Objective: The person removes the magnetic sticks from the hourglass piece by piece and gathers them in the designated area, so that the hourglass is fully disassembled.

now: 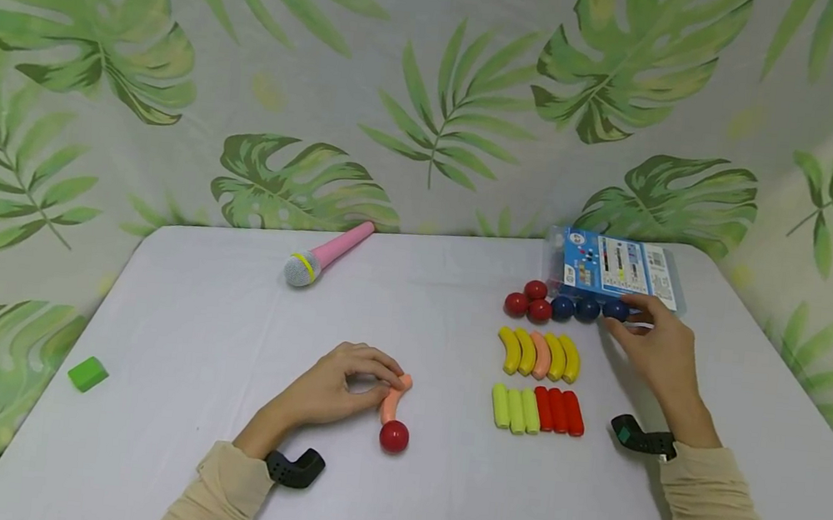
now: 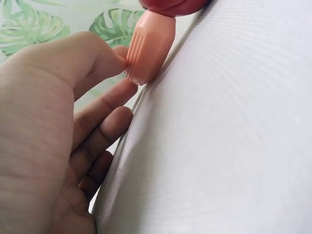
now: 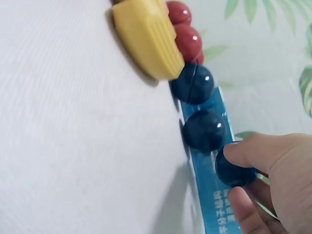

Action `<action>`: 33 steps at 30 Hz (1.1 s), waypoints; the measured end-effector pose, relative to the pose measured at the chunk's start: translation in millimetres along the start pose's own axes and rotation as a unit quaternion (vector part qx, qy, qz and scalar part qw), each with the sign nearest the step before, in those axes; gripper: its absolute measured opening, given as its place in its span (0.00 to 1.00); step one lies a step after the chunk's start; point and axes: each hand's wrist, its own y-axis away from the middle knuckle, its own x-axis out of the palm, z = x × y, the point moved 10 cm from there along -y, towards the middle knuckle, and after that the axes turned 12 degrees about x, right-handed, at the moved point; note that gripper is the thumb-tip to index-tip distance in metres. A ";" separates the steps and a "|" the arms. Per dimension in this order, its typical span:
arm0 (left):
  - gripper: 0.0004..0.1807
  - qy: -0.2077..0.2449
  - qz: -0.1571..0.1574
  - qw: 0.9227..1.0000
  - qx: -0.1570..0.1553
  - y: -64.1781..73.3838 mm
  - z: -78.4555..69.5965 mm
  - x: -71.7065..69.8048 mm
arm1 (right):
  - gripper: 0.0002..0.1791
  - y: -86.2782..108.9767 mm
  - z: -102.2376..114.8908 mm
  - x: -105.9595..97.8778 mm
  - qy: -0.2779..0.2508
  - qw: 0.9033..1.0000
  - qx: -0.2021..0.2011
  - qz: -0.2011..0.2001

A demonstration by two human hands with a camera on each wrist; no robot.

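My left hand pinches a peach, banana-shaped piece between thumb and fingers, low over the white table. In the left wrist view, ridges show on the piece's end, at my fingertips. Right at its near end sits a glossy red ball. Toward the back right, my right hand holds a dark blue ball between thumb and fingers. That ball is at the right end of a row with two more blue balls, in front of a clear plastic box with a blue printed label.
Three red balls cluster left of the blue ones. Nearer lie yellow banana-shaped pieces with a peach one among them, then lime sticks and red sticks. A pink toy microphone and green block lie leftward.
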 end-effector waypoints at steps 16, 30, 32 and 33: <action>0.13 0.006 -0.004 1.000 0.009 -0.6 -2.0 -0.4 | 0.25 -3.1 -16.5 10.2 0.003 1.000 0.006 -0.012; 0.12 0.010 0.004 1.000 -0.014 0.7 2.3 1.0 | 0.25 -1.1 -8.6 6.5 0.020 1.000 -0.003 0.001; 0.12 0.009 0.004 1.000 -0.013 0.6 1.7 0.7 | 0.25 -0.8 -5.1 4.2 0.021 1.000 -0.010 -0.003; 0.12 0.009 0.003 1.000 -0.014 0.6 1.6 0.4 | 0.25 -0.7 -2.4 2.9 0.022 1.000 -0.014 -0.006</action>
